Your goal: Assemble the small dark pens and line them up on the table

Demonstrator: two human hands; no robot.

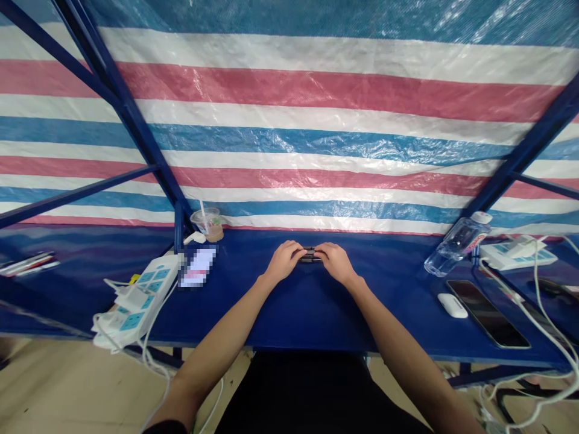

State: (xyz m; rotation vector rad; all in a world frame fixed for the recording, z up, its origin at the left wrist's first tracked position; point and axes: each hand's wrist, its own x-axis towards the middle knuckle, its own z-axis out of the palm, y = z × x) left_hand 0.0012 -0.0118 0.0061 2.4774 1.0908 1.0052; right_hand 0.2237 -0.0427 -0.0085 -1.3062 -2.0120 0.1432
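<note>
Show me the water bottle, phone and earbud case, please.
Water bottle (458,246), head view, on its clear body.
Phone (487,313), head view, on its dark screen.
Earbud case (452,305), head view, on its white top.

- Your left hand (284,261) and right hand (337,263) grip a small black object (310,255) above the blue bench (312,313).
- Beyond your right hand: water bottle (456,247), smartphone (487,313).
- Beyond your left hand: power strip (136,301).

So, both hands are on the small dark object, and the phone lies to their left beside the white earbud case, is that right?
No: the head view shows the phone to the right of the left hand and right hand, which are on the small dark object; the white earbud case lies beside the phone.
</note>
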